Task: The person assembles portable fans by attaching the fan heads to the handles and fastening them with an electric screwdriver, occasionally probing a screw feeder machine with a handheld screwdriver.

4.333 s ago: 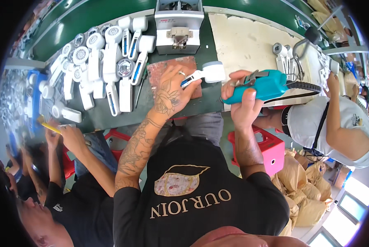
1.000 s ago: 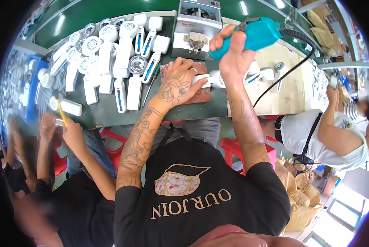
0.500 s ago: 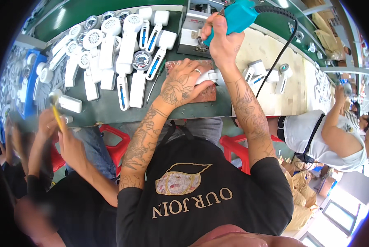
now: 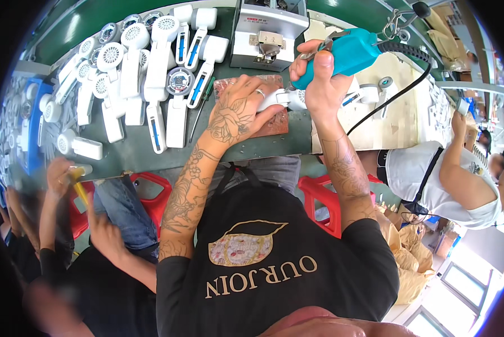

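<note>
My left hand (image 4: 242,109) is closed over a white handheld fan (image 4: 273,100), pressing it on a reddish worn board (image 4: 274,128). The fan's handle is mostly under my palm, and its round head points right. In my right hand (image 4: 326,90) is a teal corded electric screwdriver (image 4: 347,51), gripped around the body with the thumb up. It is tilted, its front end toward the fan; the tip is hidden by my hand. From its rear a black cord (image 4: 398,101) curves down over the bench.
Many white handheld fans (image 4: 134,67) crowd the green bench at left, beside a thin screwdriver (image 4: 200,112). A grey metal machine (image 4: 269,39) stands behind the board. More fan parts (image 4: 369,93) lie on pale cardboard at right. A co-worker's hands (image 4: 103,224) hold a yellow-handled tool nearby.
My right hand has brought the teal electric screwdriver down and to the right, nearer the fan. My left hand keeps hold of the fan. The co-worker's yellow-handled tool has moved down.
</note>
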### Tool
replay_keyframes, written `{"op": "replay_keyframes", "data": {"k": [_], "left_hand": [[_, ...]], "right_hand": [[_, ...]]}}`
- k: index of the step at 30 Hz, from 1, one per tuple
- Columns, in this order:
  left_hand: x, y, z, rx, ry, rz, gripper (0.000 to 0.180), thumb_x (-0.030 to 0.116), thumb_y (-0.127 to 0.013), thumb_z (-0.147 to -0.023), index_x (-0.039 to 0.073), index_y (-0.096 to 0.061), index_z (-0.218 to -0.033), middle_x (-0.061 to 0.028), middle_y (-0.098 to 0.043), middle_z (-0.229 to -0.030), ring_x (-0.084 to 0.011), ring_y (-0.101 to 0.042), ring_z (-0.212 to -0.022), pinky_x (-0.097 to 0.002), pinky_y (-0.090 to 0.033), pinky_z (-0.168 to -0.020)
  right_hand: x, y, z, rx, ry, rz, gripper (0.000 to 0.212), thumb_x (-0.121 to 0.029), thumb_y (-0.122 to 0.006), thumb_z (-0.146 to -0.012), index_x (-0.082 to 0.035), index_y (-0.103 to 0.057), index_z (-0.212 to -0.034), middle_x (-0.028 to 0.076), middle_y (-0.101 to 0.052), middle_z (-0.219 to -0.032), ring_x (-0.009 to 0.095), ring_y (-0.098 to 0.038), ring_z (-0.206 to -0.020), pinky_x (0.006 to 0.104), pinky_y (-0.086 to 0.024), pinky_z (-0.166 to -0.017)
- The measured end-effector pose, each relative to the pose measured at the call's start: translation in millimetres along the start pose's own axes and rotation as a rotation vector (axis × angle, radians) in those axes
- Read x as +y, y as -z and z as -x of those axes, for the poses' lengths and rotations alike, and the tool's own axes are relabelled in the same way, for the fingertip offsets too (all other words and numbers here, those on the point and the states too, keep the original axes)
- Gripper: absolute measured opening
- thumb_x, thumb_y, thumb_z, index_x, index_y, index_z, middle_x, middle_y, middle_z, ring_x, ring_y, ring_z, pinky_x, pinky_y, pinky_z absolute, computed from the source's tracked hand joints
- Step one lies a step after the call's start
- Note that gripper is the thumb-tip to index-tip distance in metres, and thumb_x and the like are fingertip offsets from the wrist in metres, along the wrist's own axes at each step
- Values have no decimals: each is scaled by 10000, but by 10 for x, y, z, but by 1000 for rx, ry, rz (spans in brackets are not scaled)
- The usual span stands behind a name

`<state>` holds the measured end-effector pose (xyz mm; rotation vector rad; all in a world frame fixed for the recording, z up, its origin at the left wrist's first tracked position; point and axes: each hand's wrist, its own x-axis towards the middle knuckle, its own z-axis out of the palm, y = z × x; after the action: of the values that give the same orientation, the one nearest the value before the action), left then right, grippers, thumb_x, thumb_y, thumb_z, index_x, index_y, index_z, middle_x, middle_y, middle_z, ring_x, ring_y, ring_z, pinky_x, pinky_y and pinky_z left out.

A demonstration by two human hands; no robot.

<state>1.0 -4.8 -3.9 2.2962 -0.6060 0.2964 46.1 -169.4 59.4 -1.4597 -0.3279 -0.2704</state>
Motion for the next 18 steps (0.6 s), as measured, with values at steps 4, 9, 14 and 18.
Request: {"op": "replay_keyframes", "data": {"k": [4,9,14,18], "left_hand": [[3,-15,-5,-10,6,5,453,437,-709,-912,101,-722,-1216,-84,-646,-1082,-290,-589,-1056,-435,-495,-917],[10,-1,0,-10,23,-17,435,426,-708,-918,103,-723,-1209,-83,-638,-1076,-288,-586,-1050,-432,-497,-920],[9,4,-11,60,22,25,371,372,-722,-916,109,-729,-1177,-85,-677,-1079,-296,-619,-1064,-436,-517,-928],[-3,5,-17,124,-26,82,296,287,-737,-903,112,-736,-1142,-86,-717,-1067,-304,-664,-1048,-436,-535,-921]], "right_hand": [[80,-3,36,23,-21,-11,573,-516,-629,-1011,56,-587,-1003,75,-541,-708,184,-569,-623,334,-485,-571],[81,42,24,77,-2,-81,703,-657,-655,-935,37,-585,-1023,75,-541,-699,200,-556,-621,353,-474,-583],[-52,-23,58,10,-33,-206,731,-678,-633,-929,41,-586,-1047,68,-541,-684,190,-557,-609,351,-476,-577],[-91,-108,107,-7,-68,-163,798,-767,-594,-896,16,-572,-1051,67,-522,-672,187,-510,-599,364,-454,-586]]}}
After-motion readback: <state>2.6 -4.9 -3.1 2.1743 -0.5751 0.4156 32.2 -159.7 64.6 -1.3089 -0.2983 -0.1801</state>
